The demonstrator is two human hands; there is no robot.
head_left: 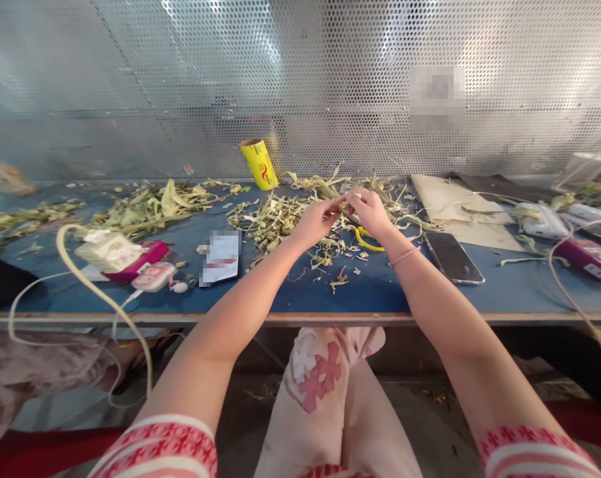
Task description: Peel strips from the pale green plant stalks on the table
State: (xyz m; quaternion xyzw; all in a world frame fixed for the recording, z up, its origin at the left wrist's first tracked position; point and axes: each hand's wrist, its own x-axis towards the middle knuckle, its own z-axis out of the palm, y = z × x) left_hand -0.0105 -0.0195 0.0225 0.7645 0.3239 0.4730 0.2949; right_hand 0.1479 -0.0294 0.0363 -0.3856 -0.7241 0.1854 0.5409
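Head view: our left hand [316, 222] and right hand [369, 211] are together above the middle of the blue worktop [380, 285], fingers bent and fingertips meeting. Some pale bit of plant may be pinched between them, but our fingers hide it, so we cannot tell whether either hand is closed on anything. Meeting like this probably lets us handle small, brittle pieces finely, with whatever falls landing on the worktop.

The heap of dried plant matter [275, 219] lies under and beside our hands, midway between the left and right edges and towards the far edge, likely so that we reach it with little arm movement. Loose scraps lie between it and the near edge. A yellow loop [373, 247], perhaps a tool's handle, sits just below our right hand, within easy reach; the rest of it is hard to make out.

Behind the heap, a yellow tube [261, 166] leans slightly near the perforated panel [300, 79], out of our hands' way. The dark phone [454, 259] lies flat towards the near edge, right of our right wrist, seemingly set aside to leave the middle for the plants.
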